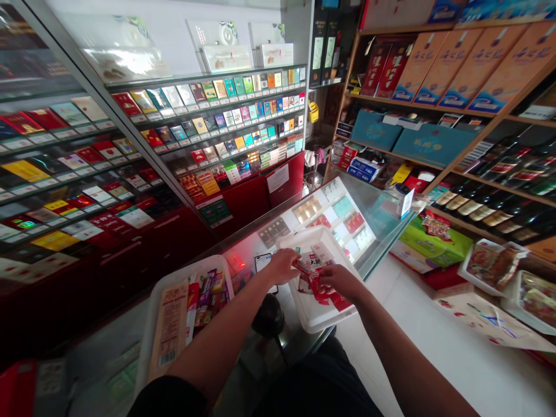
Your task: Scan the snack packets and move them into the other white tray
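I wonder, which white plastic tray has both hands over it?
The right-hand white plastic tray, with red packets in it; the left-hand white tray, holding a long beige package, has neither.

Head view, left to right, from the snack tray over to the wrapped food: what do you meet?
Snack tray → phone → left hand → red packet → right hand → small upright sign with a code → wrapped food pack. Left out: the black round object, roughly level with the phone.
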